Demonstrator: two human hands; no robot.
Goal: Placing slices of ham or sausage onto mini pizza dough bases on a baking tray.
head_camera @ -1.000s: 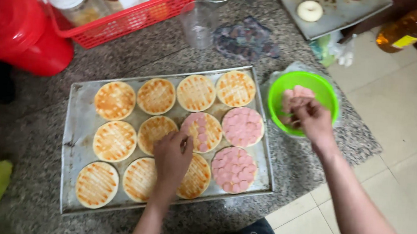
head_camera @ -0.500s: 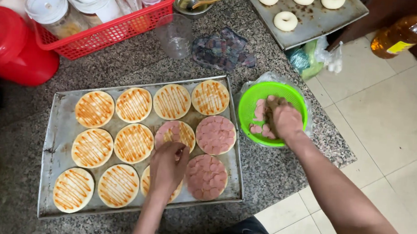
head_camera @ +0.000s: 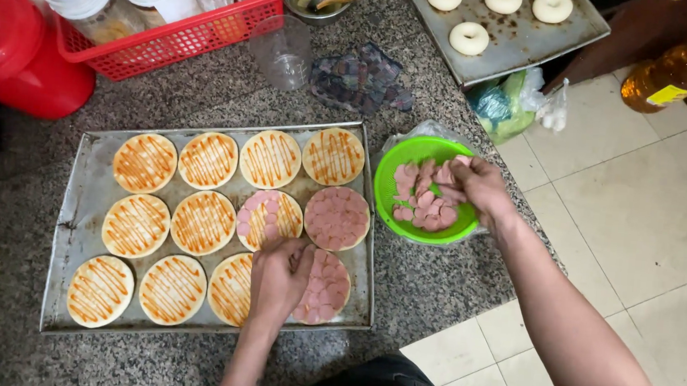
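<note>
The left hand (head_camera: 277, 277) is resting palm-down on the tray (head_camera: 67, 222), fingers curled over a sauced base (head_camera: 234, 288) in the nearest row; whether it is pinching a slice cannot be told. Just to its right, touching its fingers, a base fully covered with sausage slices (head_camera: 323, 287) is lying, and a second covered one (head_camera: 337, 217) is sitting just beyond that. Directly beyond the left hand, a half-covered base (head_camera: 267, 219) is showing. The right hand (head_camera: 477, 188) is reaching into the green bowl (head_camera: 398, 160), fingers closing on the pink slices (head_camera: 420, 198) inside. The bowl is standing on the desk (head_camera: 410, 278) just beside the tray's right edge, well apart from the left hand. Further off beyond both hands, a red basket (head_camera: 169, 40) and a second tray of dough rings (head_camera: 523, 44) are sitting.
</note>
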